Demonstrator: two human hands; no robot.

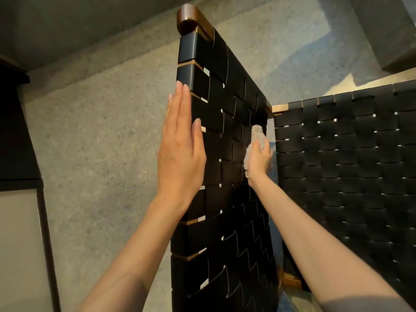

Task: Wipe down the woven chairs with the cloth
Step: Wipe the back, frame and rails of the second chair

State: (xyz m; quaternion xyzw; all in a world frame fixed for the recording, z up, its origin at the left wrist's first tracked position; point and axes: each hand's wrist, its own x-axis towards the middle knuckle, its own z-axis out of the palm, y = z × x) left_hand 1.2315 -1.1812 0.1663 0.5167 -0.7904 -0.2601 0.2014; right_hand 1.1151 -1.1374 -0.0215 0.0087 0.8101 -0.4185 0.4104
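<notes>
— Where are the hands?
— The left hand [180, 145] lies flat, fingers straight and together, against the near edge of the woven chair [225, 97]. The right hand [260, 157] grips the cloth [254, 136], a pale fluffy wad, and presses it onto the black straps close to the far edge.
— And the surface, the room?
— The straps are woven over a brown wooden frame [189, 16]. Behind is speckled grey concrete [101, 131], partly in shadow.
— Anything else?
— A second woven chair [349, 154] stands just beside the first, on the right. A dark cabinet [15, 131] sits at the left.
</notes>
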